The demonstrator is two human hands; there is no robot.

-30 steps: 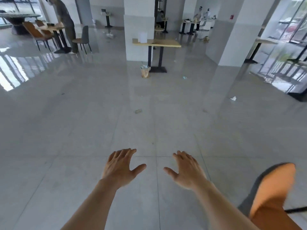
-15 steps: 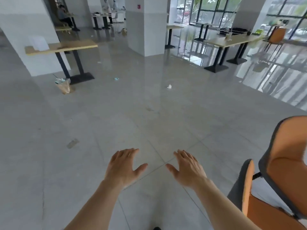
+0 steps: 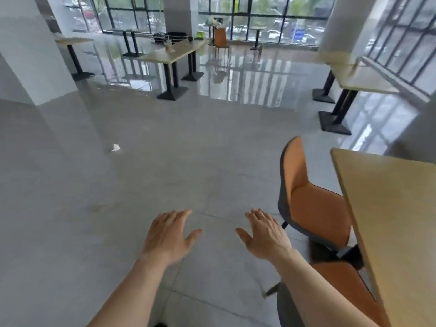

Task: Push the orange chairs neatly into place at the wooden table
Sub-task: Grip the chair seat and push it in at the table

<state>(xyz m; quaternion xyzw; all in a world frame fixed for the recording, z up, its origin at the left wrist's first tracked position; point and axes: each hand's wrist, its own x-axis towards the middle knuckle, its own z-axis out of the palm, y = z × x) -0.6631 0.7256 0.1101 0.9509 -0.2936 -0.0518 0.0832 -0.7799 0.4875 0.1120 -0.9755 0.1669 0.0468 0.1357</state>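
Far left: white pillar (image 3: 26, 50), floor to top of view. Beyond it, a small table (image 3: 73, 41) on a black pedestal.

Left floor: grey tiles (image 3: 70, 208), glossy, with one scrap of white paper (image 3: 115, 147) lying well ahead of my hands.

Centre back: long pale table (image 3: 174, 53) on black pedestals with small items on top, too blurred to name; behind it a wall of dark-framed windows (image 3: 259, 17) and a single distant orange chair (image 3: 220, 38).

Centre front: my left hand (image 3: 168, 237), palm down, fingers spread and relaxed, holding nothing, over bare floor. My right hand (image 3: 265, 234), the same: fingers loose and apart, thumb out, gripping nothing. It hovers just beside the far orange chair, not touching it.

Right: far orange chair (image 3: 311, 204), grey-backed shell, seat facing the wooden table (image 3: 396, 220), its front edge reaching under the table's edge. Near orange chair (image 3: 346, 291), partly hidden by my right forearm, also beside the table's long edge.

Far right back: another pale table (image 3: 363, 76) on black bases, near a white pillar (image 3: 342, 24).
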